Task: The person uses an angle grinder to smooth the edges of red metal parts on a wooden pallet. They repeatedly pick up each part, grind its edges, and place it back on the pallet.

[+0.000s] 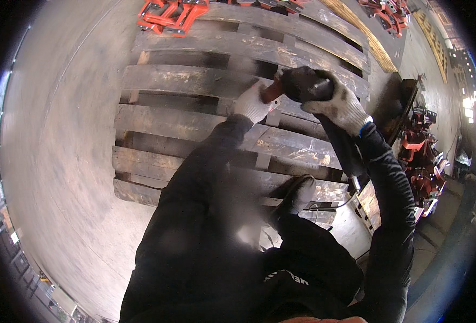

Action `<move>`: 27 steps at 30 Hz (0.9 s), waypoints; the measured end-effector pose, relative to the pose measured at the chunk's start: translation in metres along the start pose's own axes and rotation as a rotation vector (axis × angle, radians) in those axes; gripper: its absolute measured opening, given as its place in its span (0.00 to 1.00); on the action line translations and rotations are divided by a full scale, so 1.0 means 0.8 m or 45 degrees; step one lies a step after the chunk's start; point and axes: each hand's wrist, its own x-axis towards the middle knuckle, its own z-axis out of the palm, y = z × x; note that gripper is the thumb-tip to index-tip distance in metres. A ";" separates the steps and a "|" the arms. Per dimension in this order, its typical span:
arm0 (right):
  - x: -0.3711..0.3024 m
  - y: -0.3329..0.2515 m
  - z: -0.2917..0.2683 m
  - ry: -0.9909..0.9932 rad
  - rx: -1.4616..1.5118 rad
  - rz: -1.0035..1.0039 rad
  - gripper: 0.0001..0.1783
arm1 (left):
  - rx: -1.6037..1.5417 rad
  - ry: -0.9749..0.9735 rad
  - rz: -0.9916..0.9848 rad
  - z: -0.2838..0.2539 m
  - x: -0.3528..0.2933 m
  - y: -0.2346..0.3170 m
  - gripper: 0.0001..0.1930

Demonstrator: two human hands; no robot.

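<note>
While the pallet (pixel 179 81) spreads below, a red heap (pixel 421 167) sits to its right and a smaller red pile (pixel 176 21) at its far left. Over its right half, the right hand (pixel 343 107) curls its fingers round a black tool (pixel 302 83); just left, the left hand (pixel 252 102), fingers partly hidden, grips a red part (pixel 272 90).

Left glove (pixel 252 105): whitish knit, ribbed cuff
Right glove (pixel 347 112): whitish knit, dark smudges, blue edge
Sleeves (pixel 392 194): black, creased
Clothing (pixel 316 250): black, white lettering
Shoe (pixel 302 191): dark, rounded toe
</note>
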 end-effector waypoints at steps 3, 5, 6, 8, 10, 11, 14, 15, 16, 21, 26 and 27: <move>0.013 0.010 0.002 0.053 -0.030 -0.017 0.51 | 0.093 -0.091 -0.026 -0.001 0.003 0.005 0.17; 0.015 0.006 -0.001 0.023 0.008 -0.005 0.51 | 0.145 -0.137 -0.058 -0.003 0.003 0.007 0.17; 0.009 0.009 0.000 0.020 0.051 0.019 0.51 | 0.164 -0.133 -0.037 0.000 0.004 0.004 0.18; -0.019 0.013 -0.004 0.009 0.121 0.053 0.49 | 0.204 -0.089 0.039 0.012 0.009 -0.011 0.18; -0.045 0.028 -0.004 0.022 0.134 0.016 0.48 | 0.290 -0.003 0.079 0.023 0.010 -0.029 0.19; -0.062 0.029 -0.005 0.076 0.053 0.051 0.48 | 0.340 0.042 0.076 0.022 0.008 -0.022 0.20; -0.097 0.066 0.004 0.138 0.143 0.100 0.49 | 0.506 0.176 0.067 0.006 -0.013 0.012 0.22; -0.107 0.070 0.005 0.160 0.226 0.156 0.49 | 0.449 0.117 -0.069 -0.017 -0.024 0.046 0.28; -0.114 0.079 0.013 0.207 0.307 0.230 0.50 | 0.401 0.070 -0.213 -0.045 -0.037 0.080 0.34; -0.129 0.085 0.041 0.346 0.482 0.338 0.50 | 0.551 0.210 -0.149 -0.029 -0.038 0.025 0.50; -0.120 0.083 0.069 0.372 0.563 0.303 0.49 | 0.532 0.397 -0.284 -0.057 -0.017 0.033 0.49; -0.116 0.086 0.076 0.377 0.589 0.272 0.49 | 0.501 0.487 -0.284 -0.060 -0.020 0.028 0.49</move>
